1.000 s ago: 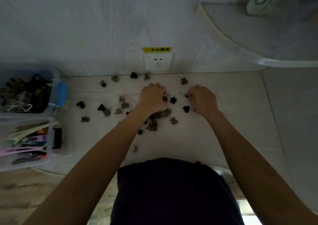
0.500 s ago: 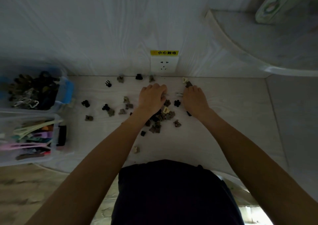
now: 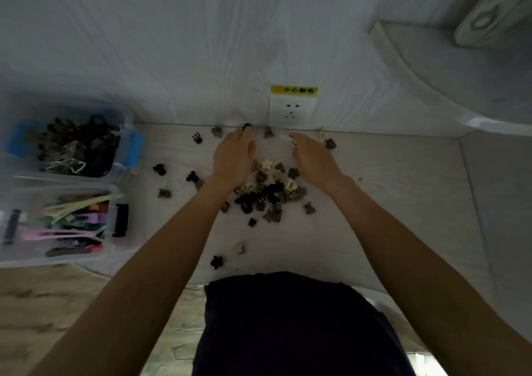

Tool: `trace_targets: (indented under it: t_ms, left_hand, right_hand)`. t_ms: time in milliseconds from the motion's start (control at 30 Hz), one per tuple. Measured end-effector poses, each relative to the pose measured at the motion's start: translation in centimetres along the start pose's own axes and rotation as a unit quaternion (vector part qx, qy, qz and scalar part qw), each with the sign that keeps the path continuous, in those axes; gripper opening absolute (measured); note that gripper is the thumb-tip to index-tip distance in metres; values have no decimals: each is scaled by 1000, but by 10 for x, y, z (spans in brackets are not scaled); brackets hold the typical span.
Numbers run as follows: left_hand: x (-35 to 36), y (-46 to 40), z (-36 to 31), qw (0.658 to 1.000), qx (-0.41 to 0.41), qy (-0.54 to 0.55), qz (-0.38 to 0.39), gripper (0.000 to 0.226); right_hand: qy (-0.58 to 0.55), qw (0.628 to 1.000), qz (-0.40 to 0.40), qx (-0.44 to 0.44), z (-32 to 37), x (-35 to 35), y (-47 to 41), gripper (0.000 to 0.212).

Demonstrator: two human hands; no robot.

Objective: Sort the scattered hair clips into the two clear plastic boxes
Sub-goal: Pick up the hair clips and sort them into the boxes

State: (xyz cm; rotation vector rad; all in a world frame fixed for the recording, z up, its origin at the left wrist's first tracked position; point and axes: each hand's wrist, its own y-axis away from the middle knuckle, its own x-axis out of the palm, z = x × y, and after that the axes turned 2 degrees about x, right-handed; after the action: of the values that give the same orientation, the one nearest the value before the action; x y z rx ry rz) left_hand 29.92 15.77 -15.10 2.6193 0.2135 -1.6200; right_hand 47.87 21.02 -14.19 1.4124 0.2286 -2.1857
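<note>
Bare forearms (image 3: pixel 161 260), dark garment (image 3: pixel 288 318).

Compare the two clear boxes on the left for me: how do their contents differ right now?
The far box holds a dark tangle of small claw clips in black and brown plus some pale wiry pieces; the near box holds long flat clips in mixed colours: cream, lilac, pink, teal, orange. The far box has blue latches at its ends; the near box shows a black one. Both are clear plastic, open-topped, partly filled, and sit side by side at the table's left edge.
</note>
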Motion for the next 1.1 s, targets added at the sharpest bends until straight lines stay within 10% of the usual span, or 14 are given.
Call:
trace_targets:
  t_ms: [500,800,1100]
  left_hand:
    - [3,-26,6,987,72,-132,54,27]
    - [-70,60,21,997,-8,72,0,23]
    - [-168,165,109,992,-93,-23,-83,26]
  right_hand:
    - [-15,999,7,50,4,15,-26,35]
    - [-93,992,-17,81,28,-3,17,35]
    - [-212,973,83,31,138,10,59,35]
